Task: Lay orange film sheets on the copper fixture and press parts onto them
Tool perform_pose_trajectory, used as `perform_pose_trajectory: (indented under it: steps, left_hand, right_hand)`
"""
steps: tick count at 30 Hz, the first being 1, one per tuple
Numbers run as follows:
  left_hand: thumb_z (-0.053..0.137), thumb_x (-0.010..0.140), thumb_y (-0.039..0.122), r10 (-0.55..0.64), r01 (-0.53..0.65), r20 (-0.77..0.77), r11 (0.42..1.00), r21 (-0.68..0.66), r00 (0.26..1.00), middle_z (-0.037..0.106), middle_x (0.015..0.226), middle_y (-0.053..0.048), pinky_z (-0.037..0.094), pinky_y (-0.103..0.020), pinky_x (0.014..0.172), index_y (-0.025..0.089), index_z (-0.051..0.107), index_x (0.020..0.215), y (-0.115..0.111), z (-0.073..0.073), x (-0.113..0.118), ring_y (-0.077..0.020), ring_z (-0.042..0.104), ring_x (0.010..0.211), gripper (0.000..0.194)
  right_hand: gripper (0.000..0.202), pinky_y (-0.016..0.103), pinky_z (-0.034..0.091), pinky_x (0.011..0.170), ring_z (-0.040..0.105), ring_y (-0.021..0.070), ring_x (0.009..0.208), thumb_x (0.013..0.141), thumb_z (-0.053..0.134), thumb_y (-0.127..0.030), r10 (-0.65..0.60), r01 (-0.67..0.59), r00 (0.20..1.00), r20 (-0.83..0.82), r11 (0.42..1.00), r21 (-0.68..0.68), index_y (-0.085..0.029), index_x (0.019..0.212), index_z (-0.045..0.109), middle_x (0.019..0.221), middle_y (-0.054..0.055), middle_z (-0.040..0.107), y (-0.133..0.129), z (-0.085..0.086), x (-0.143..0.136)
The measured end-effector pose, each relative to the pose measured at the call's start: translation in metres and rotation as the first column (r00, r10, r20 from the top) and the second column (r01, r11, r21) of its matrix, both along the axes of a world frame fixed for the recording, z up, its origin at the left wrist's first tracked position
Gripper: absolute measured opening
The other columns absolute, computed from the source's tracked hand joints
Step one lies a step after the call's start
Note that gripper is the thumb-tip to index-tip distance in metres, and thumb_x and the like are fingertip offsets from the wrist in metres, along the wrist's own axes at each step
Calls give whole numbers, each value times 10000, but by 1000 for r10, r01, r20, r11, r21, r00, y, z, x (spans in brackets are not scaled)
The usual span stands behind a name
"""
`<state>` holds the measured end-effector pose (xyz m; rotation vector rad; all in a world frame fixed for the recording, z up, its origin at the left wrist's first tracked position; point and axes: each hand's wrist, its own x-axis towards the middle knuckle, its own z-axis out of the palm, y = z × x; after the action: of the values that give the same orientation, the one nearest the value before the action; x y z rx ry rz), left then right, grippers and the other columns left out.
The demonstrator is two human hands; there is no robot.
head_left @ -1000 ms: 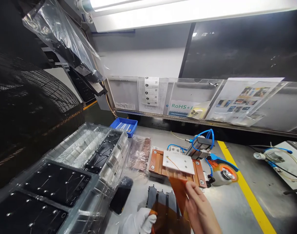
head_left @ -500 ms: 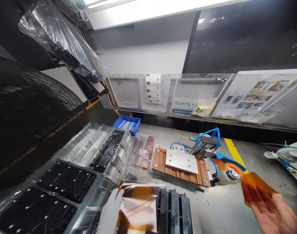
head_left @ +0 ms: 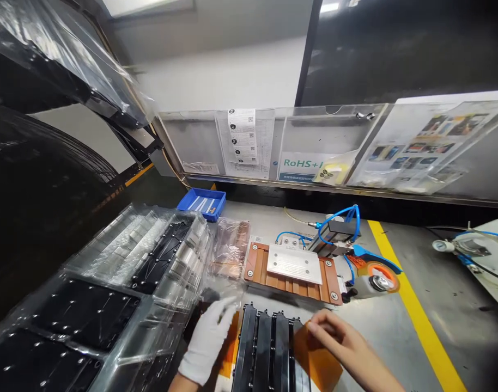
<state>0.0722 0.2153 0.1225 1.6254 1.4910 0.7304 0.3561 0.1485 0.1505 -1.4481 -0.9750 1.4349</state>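
Head view: my bare right hand (head_left: 341, 337) had an amber film (head_left: 320, 359) pinched at the right edge of the black bars (head_left: 261, 348), near the brown fixture (head_left: 256, 264), while my gloved left hand (head_left: 208, 337), well apart, was by orange film (head_left: 231, 351) left of them, couldn't tell if gripping.

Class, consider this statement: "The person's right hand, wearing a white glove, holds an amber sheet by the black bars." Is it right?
Not quite. The right hand is bare; the head view shows the white glove on the left hand. The right hand does hold an amber sheet by the black bars.
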Motion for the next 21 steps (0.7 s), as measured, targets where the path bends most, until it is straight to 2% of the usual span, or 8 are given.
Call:
perform_pose_trajectory:
  steps: [2, 4, 7, 10, 12, 14, 18, 21]
  left_hand:
    - [573, 847, 399, -179, 211, 133, 934, -289, 975, 765, 951, -53, 556, -310, 747, 205, 751, 1023, -1, 16, 24, -189, 675, 801, 317]
    - [612, 794, 436, -257, 342, 242, 826, -448, 936, 728, 814, -42, 498, -285, 615, 181, 759, 970, 2, 31, 47, -167, 600, 659, 343]
    - [652, 709, 396, -284, 393, 284, 780, -487, 916, 604, 653, -4, 397, -260, 540, 149, 732, 794, 8, 45, 73, -134, 488, 578, 273]
    - [614, 664, 351, -351, 401, 194, 775, -489, 916, 520, 568, 18, 334, -263, 526, 150, 665, 648, 14, 50, 86, -121, 425, 544, 208]
    - [595, 657, 347, -398, 406, 123, 779, -478, 909, 525, 557, 13, 332, -274, 546, 157, 641, 601, 18, 49, 89, -125, 425, 552, 203]
    - [595, 653, 355, -366, 369, 99, 804, -466, 925, 560, 583, -3, 359, -282, 579, 162, 633, 594, 26, 48, 89, -141, 461, 585, 205]
    - [589, 672, 489, -179, 226, 141, 843, -488, 974, 569, 630, 2, 370, -278, 531, 172, 619, 695, 52, 45, 86, -132, 465, 537, 319]
    - [611, 628, 531, -85, 160, 166, 845, -510, 982, 571, 631, 13, 344, -262, 497, 176, 609, 703, 71, 46, 90, -110, 439, 501, 363]
  right_hand:
    - [409, 318, 526, 663, 647, 205, 683, 831, 662, -611, 152, -151, 988, 11, 988, -30, -209, 786, 600, 698, 19, 671, 7, -1, -9]
    - [371, 302, 492, 658, 632, 197, 698, 851, 647, -567, 252, -248, 967, 47, 966, -76, -204, 803, 588, 722, 21, 665, 13, 3, -15]
    - [279, 284, 463, 647, 632, 195, 729, 882, 618, -469, 304, -296, 949, 81, 950, -98, -199, 813, 590, 758, 26, 674, 21, 10, -18]
    - [246, 284, 472, 638, 651, 196, 705, 873, 628, -441, 318, -312, 948, 26, 942, -122, -201, 836, 586, 756, 16, 675, 26, 10, -15]
    - [277, 286, 480, 631, 651, 191, 675, 850, 666, -467, 336, -335, 942, -20, 928, -166, -203, 879, 589, 737, -2, 657, 26, 4, -6]
    - [361, 295, 493, 645, 649, 192, 678, 823, 698, -535, 338, -340, 940, -48, 917, -209, -203, 919, 595, 734, -6, 648, 25, -4, 9]
    - [518, 318, 509, 711, 653, 205, 718, 761, 701, -699, 111, -139, 985, -130, 963, -230, -206, 869, 585, 737, 16, 679, 18, -17, 44]
    - [485, 320, 501, 753, 651, 201, 736, 774, 709, -680, -144, 97, 973, -180, 964, -247, -210, 826, 602, 738, 13, 695, 15, -21, 60]
